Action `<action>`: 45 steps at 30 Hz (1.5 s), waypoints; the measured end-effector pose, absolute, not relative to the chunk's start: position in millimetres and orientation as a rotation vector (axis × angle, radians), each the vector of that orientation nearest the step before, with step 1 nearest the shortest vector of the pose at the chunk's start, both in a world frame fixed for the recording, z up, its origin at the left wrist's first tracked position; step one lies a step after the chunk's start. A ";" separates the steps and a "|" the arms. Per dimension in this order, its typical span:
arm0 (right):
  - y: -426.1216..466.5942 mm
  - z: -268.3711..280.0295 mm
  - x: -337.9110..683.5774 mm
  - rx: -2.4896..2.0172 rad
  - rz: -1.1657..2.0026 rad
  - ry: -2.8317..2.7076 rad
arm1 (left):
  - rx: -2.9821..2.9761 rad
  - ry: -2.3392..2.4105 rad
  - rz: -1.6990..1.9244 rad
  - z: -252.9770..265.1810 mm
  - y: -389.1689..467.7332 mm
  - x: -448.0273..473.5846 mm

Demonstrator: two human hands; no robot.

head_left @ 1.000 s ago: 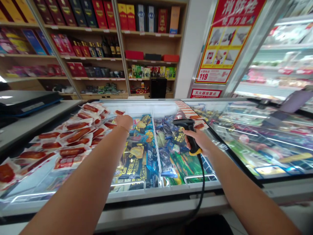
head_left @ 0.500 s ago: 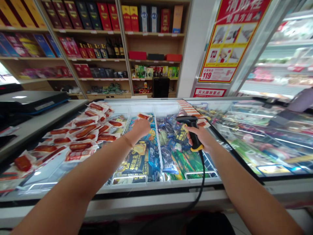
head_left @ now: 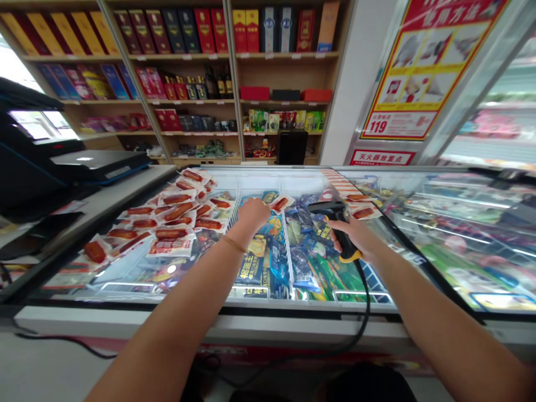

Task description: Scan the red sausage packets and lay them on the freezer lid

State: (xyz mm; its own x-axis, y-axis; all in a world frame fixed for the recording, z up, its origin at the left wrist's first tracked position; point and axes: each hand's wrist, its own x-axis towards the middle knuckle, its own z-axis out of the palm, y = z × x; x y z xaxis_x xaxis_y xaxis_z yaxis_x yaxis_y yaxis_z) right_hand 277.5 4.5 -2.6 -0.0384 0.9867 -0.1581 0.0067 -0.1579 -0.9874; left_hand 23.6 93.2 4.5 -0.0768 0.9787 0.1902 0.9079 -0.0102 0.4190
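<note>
My left hand (head_left: 254,215), palm side hidden, is closed at the left edge of a vacuum-packed sausage (head_left: 281,204) above the freezer. My right hand (head_left: 349,237) is wrapped round the handle of a black and yellow barcode scanner (head_left: 335,212). The scanner's head points left toward the sausage packet, with a gap between them. To the left of my hands, a pile of packed sausages (head_left: 178,211) lies on the freezer's glass top. Two more packed sausages (head_left: 363,213) lie just beyond my right hand, beside a row of striped packets (head_left: 335,180).
Frozen goods in bags (head_left: 255,265) fill the wire baskets of the chest freezer (head_left: 310,321) below. The scanner's cable (head_left: 365,312) loops down over the front edge. A counter with a dark device (head_left: 100,164) stands at left; shelves of boxes (head_left: 180,30) line the back.
My view has turned left, bringing more of the counter in. The sausage packet now sticks out to the right of my left hand, nearer the scanner. My right hand still grips the scanner.
</note>
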 end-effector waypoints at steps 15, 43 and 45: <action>-5.6 -5.4 264.0 -1.300 1.385 -1.273 | 1.828 1.882 0.963 -17.2 115.7 27.3; -24.9 -2.6 249.8 -1.206 1.326 -1.538 | 1.311 1.447 1.312 -32.2 126.3 31.7; -25.1 -2.4 250.2 -1.210 1.323 -1.526 | 1.300 1.445 1.313 -32.2 126.6 31.3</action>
State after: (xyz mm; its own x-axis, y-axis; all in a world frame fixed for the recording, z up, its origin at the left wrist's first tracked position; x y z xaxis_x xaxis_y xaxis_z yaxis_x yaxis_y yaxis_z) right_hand 250.2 -25.1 -2.4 -0.2554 0.9663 -0.0333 0.1703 0.0110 -0.9853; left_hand 31.3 126.6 -32.2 -0.1778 0.9802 0.0871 0.1805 -0.0545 0.9821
